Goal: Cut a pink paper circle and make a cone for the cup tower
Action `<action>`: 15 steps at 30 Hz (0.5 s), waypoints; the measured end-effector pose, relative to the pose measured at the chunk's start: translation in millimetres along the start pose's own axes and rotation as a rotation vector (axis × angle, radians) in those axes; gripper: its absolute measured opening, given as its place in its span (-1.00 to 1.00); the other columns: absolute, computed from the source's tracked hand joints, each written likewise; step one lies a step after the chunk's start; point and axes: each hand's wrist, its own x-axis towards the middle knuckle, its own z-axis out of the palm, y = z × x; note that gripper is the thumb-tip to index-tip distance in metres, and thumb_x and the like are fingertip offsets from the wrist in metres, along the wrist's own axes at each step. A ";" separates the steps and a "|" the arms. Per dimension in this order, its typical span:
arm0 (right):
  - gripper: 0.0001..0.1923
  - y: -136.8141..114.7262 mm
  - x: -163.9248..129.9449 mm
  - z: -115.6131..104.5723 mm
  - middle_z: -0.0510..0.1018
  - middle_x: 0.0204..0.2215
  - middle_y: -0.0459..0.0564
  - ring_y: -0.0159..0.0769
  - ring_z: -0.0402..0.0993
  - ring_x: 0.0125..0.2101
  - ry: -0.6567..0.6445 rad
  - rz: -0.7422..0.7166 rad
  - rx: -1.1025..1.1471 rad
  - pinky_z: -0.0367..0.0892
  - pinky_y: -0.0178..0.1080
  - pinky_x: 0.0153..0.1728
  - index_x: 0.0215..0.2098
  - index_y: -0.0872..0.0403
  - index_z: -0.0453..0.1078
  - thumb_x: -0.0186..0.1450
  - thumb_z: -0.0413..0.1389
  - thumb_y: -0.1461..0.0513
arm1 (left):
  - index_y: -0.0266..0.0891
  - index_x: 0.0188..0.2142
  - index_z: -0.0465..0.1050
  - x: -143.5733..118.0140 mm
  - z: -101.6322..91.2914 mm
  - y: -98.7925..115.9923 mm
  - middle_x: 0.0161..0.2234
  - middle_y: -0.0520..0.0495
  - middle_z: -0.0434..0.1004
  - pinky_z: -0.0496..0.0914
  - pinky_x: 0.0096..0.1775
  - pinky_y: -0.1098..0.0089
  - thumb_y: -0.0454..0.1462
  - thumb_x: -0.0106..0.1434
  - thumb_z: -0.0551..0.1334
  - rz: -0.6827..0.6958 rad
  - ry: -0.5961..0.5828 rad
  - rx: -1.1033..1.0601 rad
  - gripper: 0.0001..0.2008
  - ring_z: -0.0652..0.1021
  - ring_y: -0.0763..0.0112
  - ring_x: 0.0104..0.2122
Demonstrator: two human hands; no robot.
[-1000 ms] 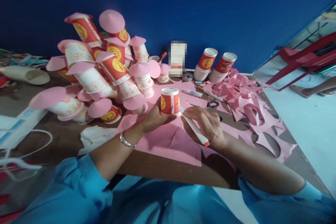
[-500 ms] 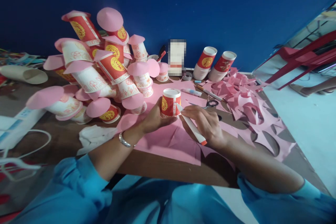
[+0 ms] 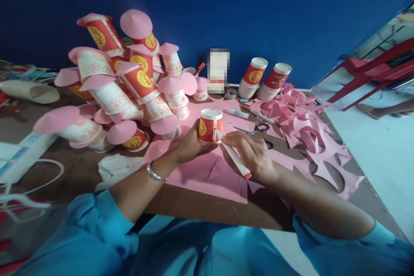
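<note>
Between the fingers and thumb of my left hand point(image 3: 190, 144) is a red paper cup point(image 3: 209, 128) with a yellow emblem and a pale vertical stripe, its white round end facing up. My right hand point(image 3: 250, 151) grips a white marker pen point(image 3: 236, 159) with an orange end. The pen's pale tip points at the cup's side near the stripe; whether it touches, I cannot tell. Pink paper point(image 3: 210, 177) lies under both hands. Just beyond my right hand are black-handled scissors point(image 3: 258, 128) and a white glue tube point(image 3: 237, 113).
Many cups with pink paper cones point(image 3: 136, 23) are piled at the left. Two leaning cup stacks point(image 3: 255, 71) stand by the blue wall, with pink paper scraps point(image 3: 300, 116) to their right. A crumpled white cloth point(image 3: 118, 168) and a power strip point(image 3: 22, 151) lie at left.
My right hand and the marker pen have shifted slightly down and left along the cup's side. The left hand and cup stay nearly still.
</note>
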 end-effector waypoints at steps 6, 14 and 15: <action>-0.79 -1.0 -2.9 2.8 0.64 -0.27 0.05 -0.24 0.65 -0.31 -0.012 -0.001 -0.003 0.56 -0.23 -0.35 0.00 0.11 0.35 0.40 0.12 0.37 | -0.20 0.07 0.28 0.3 -2.3 -7.0 0.03 -0.26 0.51 0.51 0.01 0.01 0.12 0.01 0.52 -0.014 -0.025 -0.045 -0.21 0.55 -0.01 0.04; -0.87 -3.5 -0.3 2.5 0.62 -0.34 0.03 -0.29 0.60 -0.40 -0.009 -0.015 -0.024 0.49 -0.27 -0.45 -0.07 0.13 0.33 0.42 0.11 0.37 | -0.20 0.07 0.25 1.1 -3.1 -10.8 0.05 -0.27 0.49 0.51 0.02 0.04 0.12 -0.03 0.54 -0.029 0.009 -0.031 -0.17 0.55 -0.04 0.06; -0.87 -3.9 0.3 2.1 0.62 -0.34 0.03 -0.29 0.59 -0.41 -0.011 -0.016 -0.022 0.49 -0.27 -0.46 -0.07 0.13 0.33 0.42 0.11 0.37 | -0.20 0.08 0.25 1.0 -3.3 -10.7 0.05 -0.27 0.49 0.51 0.03 0.03 0.12 -0.02 0.54 -0.030 0.012 -0.031 -0.15 0.55 -0.05 0.06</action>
